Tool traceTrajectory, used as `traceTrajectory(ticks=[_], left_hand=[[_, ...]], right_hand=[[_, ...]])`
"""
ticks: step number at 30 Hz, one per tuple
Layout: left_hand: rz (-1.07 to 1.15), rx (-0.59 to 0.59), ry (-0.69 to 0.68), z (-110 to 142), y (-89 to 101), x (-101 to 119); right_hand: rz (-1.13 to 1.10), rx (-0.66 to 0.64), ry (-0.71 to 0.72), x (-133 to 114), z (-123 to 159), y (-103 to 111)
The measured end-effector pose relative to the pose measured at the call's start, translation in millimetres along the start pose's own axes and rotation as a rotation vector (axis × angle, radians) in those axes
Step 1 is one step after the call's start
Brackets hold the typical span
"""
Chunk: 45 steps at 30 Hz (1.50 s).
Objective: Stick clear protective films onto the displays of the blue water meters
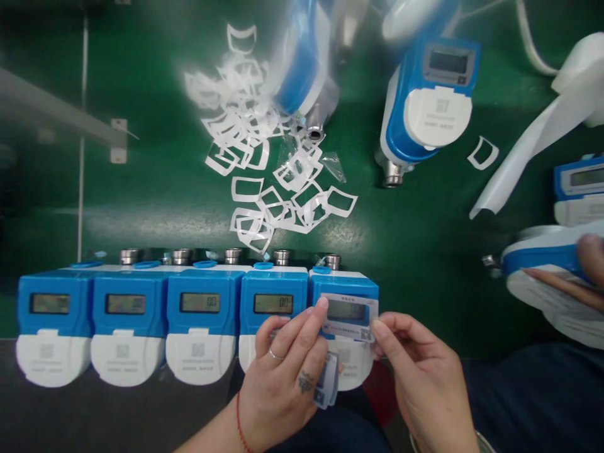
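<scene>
A row of blue-and-white water meters with small display windows stands along the near edge of the table. Over the window of the rightmost water meter [365, 288] lies a clear-windowed label [337, 327], slightly tilted. My right hand [425, 371] pinches the label's lower right corner between thumb and fingers. With its fingertips, my left hand [292, 371] touches the label's left edge. Tucked under the left palm is a small stack of similar labels [325, 380], partly hidden by the hand. The neighbouring water meter [274, 283] is partly covered by my left hand.
White cut-out label frames [248, 189] are heaped on the green table [155, 207]. Further meters [434, 107] stand at the back, one blurred. A curled white backing strip [523, 151] lies at right. Another person's hand [592, 258] is by a meter [542, 258] at the right edge.
</scene>
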State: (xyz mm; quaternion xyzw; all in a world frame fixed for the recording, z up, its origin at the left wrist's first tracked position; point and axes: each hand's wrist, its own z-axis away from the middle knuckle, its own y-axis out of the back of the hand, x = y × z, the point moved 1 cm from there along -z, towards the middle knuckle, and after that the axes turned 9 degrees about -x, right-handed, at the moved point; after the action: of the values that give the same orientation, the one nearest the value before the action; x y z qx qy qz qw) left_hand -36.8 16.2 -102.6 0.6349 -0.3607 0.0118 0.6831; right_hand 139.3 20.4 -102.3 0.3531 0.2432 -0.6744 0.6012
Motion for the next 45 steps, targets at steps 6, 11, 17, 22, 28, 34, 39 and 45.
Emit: traceTrajectory(ticks=[6, 11, 17, 22, 28, 34, 39, 45], left_hand=[[0.013, -0.003, -0.008, 2, -1.3, 0], [0.007, 0.003, 0.005, 1, -0.7, 1], [-0.012, 0.01, -0.003, -3, 1.5, 1], [0.001, 0.009, 0.0, 0, -0.3, 1], [0.015, 0.002, -0.006, 1, 0.3, 0], [0.001, 0.0, 0.003, -2, 1.5, 2], [0.002, -0.006, -0.007, -1, 0.8, 1], [0.018, 0.0, -0.024, 1, -1.1, 0]], right_hand=[[0.008, 0.038, 0.007, -2, 0, -4], [0.039, 0.067, 0.012, -6, -2, -7], [0.052, 0.064, 0.0, -10, -3, -8], [0.072, 0.068, 0.006, -13, -4, -9], [0.088, 0.068, 0.009, -17, -4, -9], [0.078, 0.066, 0.009, -14, -6, -9], [0.071, 0.053, 0.007, -11, -9, -8], [0.111, 0.065, 0.032, -11, -9, -8]])
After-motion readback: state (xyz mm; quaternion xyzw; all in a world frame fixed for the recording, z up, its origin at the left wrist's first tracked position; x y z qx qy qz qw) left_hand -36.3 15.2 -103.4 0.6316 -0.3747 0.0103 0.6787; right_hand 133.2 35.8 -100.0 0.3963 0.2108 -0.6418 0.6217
